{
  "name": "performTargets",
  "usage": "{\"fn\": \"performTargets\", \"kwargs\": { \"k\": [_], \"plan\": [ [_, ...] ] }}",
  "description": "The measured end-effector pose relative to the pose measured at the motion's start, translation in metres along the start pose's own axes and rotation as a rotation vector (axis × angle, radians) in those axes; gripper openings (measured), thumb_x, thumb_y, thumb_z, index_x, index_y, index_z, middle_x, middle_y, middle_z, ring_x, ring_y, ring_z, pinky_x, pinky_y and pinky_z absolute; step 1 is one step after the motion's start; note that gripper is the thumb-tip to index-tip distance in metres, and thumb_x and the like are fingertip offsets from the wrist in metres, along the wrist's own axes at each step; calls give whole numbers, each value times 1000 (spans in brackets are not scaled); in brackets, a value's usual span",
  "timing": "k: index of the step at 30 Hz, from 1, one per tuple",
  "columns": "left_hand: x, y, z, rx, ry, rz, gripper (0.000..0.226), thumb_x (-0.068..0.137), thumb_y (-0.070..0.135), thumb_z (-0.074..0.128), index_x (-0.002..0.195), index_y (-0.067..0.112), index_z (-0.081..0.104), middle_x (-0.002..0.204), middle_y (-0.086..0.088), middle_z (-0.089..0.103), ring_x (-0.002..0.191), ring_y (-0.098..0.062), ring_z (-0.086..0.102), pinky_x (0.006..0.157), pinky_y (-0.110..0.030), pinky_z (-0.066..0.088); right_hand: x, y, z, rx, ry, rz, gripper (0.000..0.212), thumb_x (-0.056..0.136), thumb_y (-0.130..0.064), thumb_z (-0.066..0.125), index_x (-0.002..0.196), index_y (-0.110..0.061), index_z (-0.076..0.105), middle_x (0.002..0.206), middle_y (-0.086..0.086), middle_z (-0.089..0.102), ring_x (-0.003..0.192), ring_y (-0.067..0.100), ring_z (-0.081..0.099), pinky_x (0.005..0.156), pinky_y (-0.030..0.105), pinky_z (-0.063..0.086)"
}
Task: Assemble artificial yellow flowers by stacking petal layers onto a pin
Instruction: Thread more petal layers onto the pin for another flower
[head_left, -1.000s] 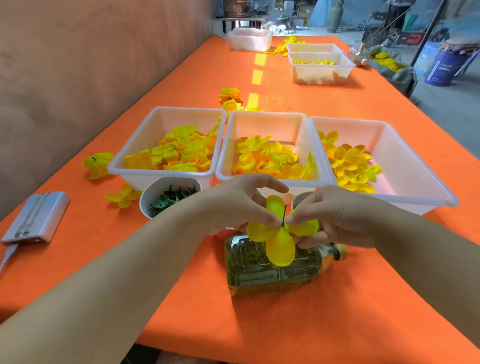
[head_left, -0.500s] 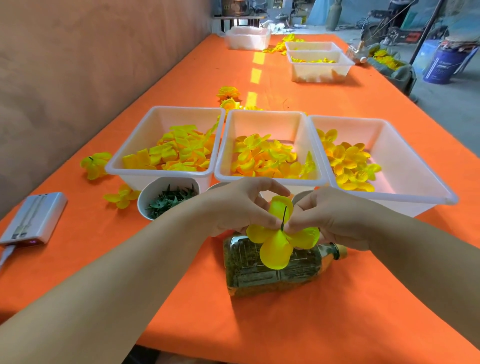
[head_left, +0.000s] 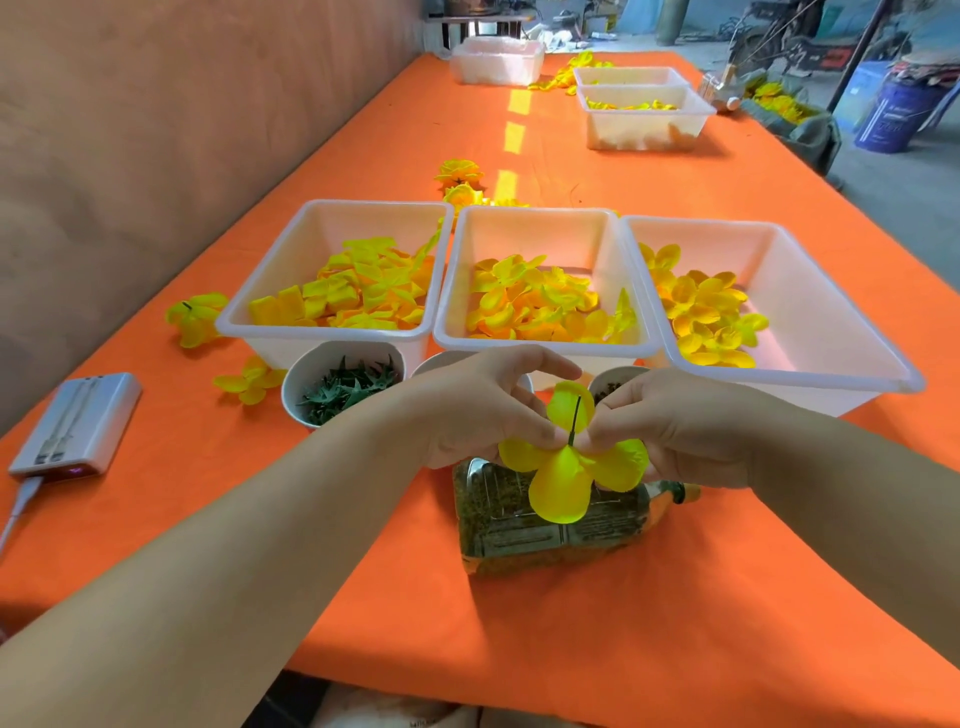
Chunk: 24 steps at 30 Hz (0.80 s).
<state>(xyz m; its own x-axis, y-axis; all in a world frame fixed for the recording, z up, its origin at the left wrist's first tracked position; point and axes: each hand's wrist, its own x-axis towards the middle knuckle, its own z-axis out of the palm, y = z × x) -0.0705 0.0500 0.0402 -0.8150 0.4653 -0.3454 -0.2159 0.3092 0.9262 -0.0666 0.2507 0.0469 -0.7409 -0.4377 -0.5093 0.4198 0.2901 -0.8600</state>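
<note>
Above the orange tabletop (head_left: 675, 623), over a bottle (head_left: 545, 535) lying on its side, the left hand (head_left: 478, 410) and right hand (head_left: 675, 426) pinch the middle of a bright yellow petal layer (head_left: 561, 483) with four rounded lobes. A thin dark pin (head_left: 574, 420) stands up through its centre.

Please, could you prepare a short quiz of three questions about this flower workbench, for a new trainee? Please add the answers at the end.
1. True or false: the left hand and the right hand both pinch the yellow petal layer at the pin.
2. The small bowl near the left hand holds: A) green leaf pieces, B) yellow petals, C) screws.
3. How many white bins stand side by side just behind the hands?
Key: 1 true; 2 A; 3 three.
</note>
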Motion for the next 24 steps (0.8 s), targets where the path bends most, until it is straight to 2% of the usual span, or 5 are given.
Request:
{"fn": "performTargets", "kwargs": {
  "k": [7, 11, 16, 19, 24],
  "plan": [
    [-3, -2, 2, -204, -15, -105, 50, 88, -6, 66, 129, 21, 59, 86, -8, 64, 78, -23, 64, 78, -39, 53, 0, 3, -5, 19, -95, 89, 17, 72, -13, 76, 85, -4, 70, 96, 12, 76, 78, 17, 74, 65, 28, 60],
    [-5, -6, 4, -205, 17, -102, 46, 88, -3, 68, 126, 22, 61, 84, -7, 64, 74, -23, 63, 74, -38, 53, -2, 1, -4, -47, -44, 77, 21, 75, -13, 78, 88, -9, 62, 83, 6, 73, 70, 15, 71, 58, 25, 55],
    [-6, -7, 5, -188, 48, -107, 46, 87, 2, 71, 126, 24, 60, 93, -7, 66, 80, -25, 62, 77, -39, 51, -12, 7, -1, -544, 406, -436, 29, 66, -21, 90, 83, -27, 68, 84, -7, 68, 81, 7, 64, 67, 23, 48],
    [-6, -6, 6, -174, 57, -105, 46, 87, 1, 71, 126, 22, 59, 97, -10, 65, 80, -24, 63, 75, -37, 51, -18, 8, 7, -572, 243, -629, 19, 73, -7, 83, 76, -22, 72, 76, -7, 71, 69, 2, 62, 60, 13, 42],
    [-8, -5, 7, -176, 68, -112, 44, 89, 0, 68, 127, 21, 58, 101, -12, 63, 86, -26, 61, 77, -39, 51, -15, 8, 9, -540, 207, -639, 9, 78, -6, 81, 76, -13, 75, 74, -8, 73, 65, 4, 64, 64, 25, 52]
  ]
}}
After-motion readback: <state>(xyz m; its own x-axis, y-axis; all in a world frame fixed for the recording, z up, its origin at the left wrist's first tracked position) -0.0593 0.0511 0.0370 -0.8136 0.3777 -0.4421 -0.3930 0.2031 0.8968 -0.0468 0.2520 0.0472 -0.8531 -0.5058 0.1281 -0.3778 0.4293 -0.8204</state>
